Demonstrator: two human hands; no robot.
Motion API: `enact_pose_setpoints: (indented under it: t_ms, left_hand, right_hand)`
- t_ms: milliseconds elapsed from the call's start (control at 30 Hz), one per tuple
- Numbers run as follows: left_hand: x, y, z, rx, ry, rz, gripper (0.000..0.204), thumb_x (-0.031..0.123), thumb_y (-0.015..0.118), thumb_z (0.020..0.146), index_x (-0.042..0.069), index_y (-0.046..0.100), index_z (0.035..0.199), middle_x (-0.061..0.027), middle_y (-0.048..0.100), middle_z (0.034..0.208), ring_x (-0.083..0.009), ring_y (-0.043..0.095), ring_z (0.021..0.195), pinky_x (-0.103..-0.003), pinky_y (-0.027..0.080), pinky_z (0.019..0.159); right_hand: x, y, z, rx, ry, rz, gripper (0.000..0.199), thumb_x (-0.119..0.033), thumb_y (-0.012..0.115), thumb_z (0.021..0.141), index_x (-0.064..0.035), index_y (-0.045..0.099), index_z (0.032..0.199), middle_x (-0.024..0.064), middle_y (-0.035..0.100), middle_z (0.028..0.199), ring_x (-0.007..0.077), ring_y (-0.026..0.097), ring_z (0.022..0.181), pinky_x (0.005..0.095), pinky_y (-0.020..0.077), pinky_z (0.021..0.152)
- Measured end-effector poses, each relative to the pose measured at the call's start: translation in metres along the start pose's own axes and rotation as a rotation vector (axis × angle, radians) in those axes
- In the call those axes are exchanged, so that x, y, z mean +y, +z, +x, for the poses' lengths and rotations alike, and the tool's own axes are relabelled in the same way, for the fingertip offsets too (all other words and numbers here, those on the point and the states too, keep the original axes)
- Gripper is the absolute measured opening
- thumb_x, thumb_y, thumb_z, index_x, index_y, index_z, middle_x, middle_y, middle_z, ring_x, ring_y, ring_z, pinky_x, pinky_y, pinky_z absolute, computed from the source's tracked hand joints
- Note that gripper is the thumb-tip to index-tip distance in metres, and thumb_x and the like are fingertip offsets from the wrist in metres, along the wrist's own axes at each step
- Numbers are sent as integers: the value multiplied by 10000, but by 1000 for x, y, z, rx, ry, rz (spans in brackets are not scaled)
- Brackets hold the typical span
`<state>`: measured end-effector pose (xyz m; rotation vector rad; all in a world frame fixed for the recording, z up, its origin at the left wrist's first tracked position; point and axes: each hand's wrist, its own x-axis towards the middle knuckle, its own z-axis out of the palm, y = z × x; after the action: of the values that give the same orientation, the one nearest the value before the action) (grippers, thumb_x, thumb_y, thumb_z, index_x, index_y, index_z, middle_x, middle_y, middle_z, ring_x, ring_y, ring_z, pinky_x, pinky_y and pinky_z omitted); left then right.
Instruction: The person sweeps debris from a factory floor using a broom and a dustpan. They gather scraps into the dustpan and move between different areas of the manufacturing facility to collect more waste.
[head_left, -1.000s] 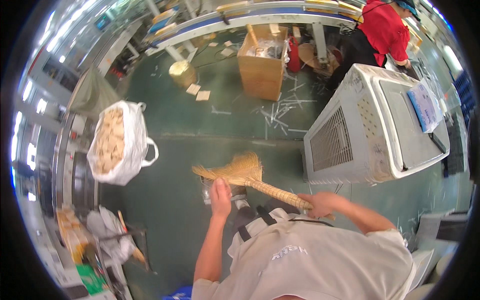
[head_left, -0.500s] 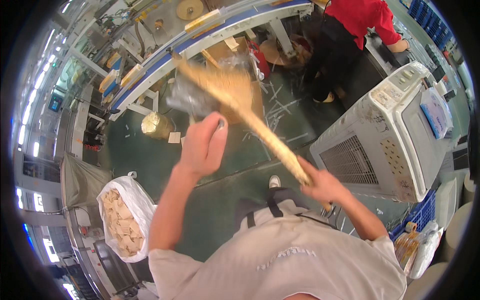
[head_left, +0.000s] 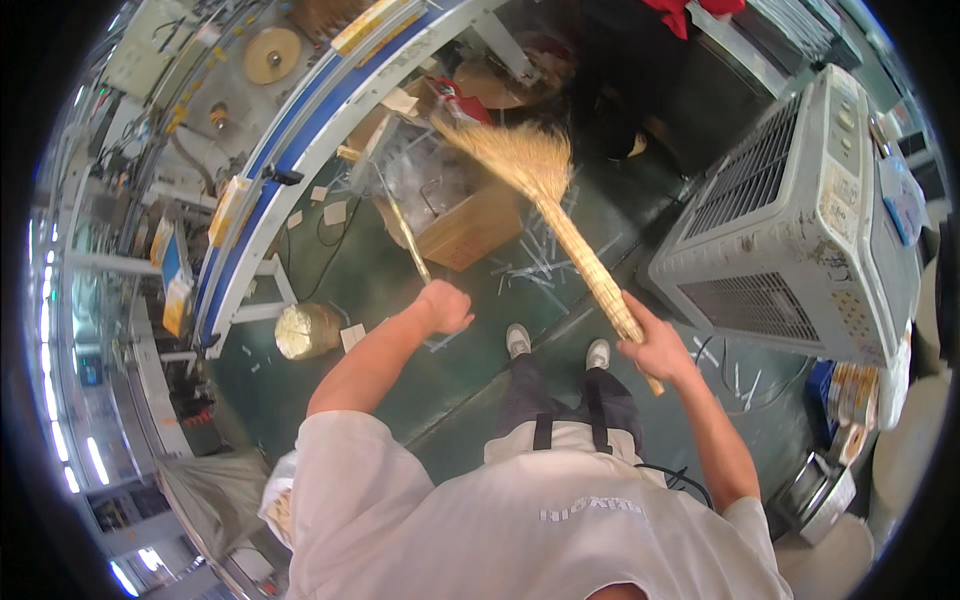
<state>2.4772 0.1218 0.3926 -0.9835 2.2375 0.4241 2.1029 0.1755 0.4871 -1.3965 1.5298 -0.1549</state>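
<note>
My right hand is closed around the lower handle of a straw broom. The broom slants up and leftward, its fanned bristles beside and over a cardboard box. My left hand is closed on a thin, pale-gold stick handle, which runs up and away toward the box. What sits at the far end of this handle is hard to make out against the greyish clear plastic at the box's opening.
Pale strips litter the green floor near the box. A large grey air cooler stands at right. A blue-edged conveyor frame curves along the left, with a wrapped roll below it. Someone in dark trousers stands at the back.
My view has shifted, bringing the box nearer the middle. The left hand has lowered from its raised position, its stick now reaching to the box. Both of my shoes now show.
</note>
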Motion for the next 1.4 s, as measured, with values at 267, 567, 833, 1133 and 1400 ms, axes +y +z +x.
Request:
enact_pose_setpoints:
  t_ms: [267, 567, 833, 1133, 1400]
  left_hand:
    - [-34, 42, -23, -315, 64, 235, 422, 421, 413, 908, 96, 676, 961, -61, 690, 931, -255, 662, 873, -411, 505, 707]
    - [-5, 27, -10, -293, 39, 339, 444, 434, 412, 910, 86, 689, 914, -95, 689, 918, -287, 658, 870, -429, 508, 727]
    - [26, -122, -72, 301, 20, 245, 321, 341, 455, 877, 65, 618, 898, -137, 601, 833, -286, 582, 792, -404, 463, 680]
    - [209, -273, -165, 848, -317, -1230, 450, 622, 426, 884, 195, 461, 747, 96, 245, 470, -42, 216, 347, -242, 143, 311]
    - [459, -150, -6, 115, 186, -1685, 364, 483, 423, 931, 154, 475, 786, 80, 281, 503, -44, 228, 368, -208, 154, 328]
  right_hand:
    - [11, 65, -66, 163, 144, -111, 757, -182, 637, 697, -250, 366, 1401, 169, 636, 972, 349, 615, 863, 428, 472, 800]
    - [52, 118, -151, 454, 122, -107, 734, -153, 652, 668, -221, 431, 1364, 130, 619, 882, 330, 614, 810, 411, 498, 710]
    - [171, 172, -285, 418, 77, 222, 711, -244, 583, 752, -273, 333, 1416, 121, 620, 1021, 325, 603, 886, 416, 482, 764]
    - [303, 309, -524, 463, 426, 326, 680, -243, 598, 721, -310, 409, 1371, 108, 632, 917, 316, 623, 833, 414, 497, 711]
    - [329, 391, -622, 620, 911, 681, 714, -228, 642, 707, -215, 403, 1380, 129, 642, 1013, 283, 632, 868, 384, 498, 761]
